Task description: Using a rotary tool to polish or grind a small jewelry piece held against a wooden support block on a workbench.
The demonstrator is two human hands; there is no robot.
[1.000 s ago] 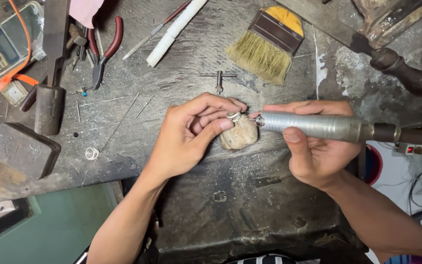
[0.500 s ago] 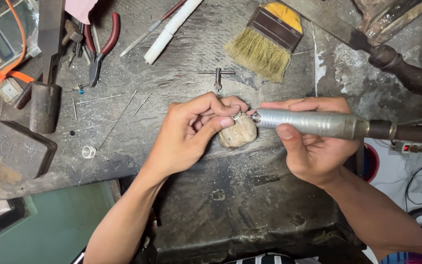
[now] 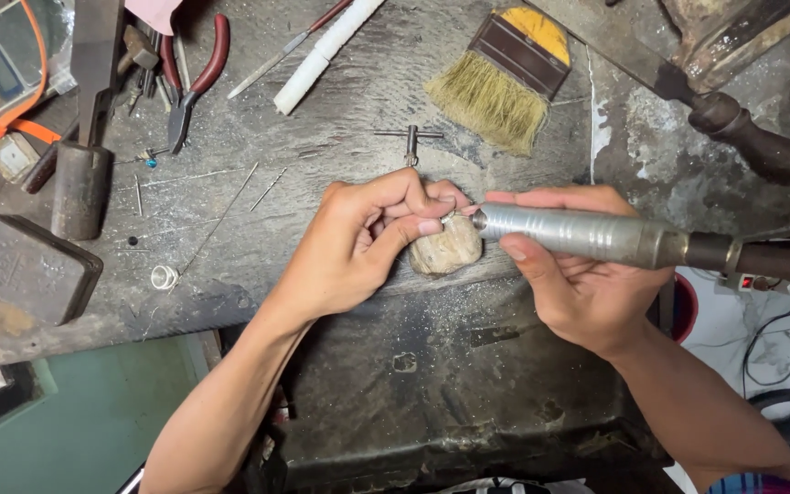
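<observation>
From the pale rounded wooden peg (image 3: 447,249): bristle brush (image 3: 503,80) at one o'clock, red-handled pliers (image 3: 192,77) at ten, small metal ring (image 3: 165,276) at nine.

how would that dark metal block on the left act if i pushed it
The block looks solid and thick, so probably heavy for its size. Its flat base on the gritty bench suggests it would slide stiffly, not roll or tip.
</observation>
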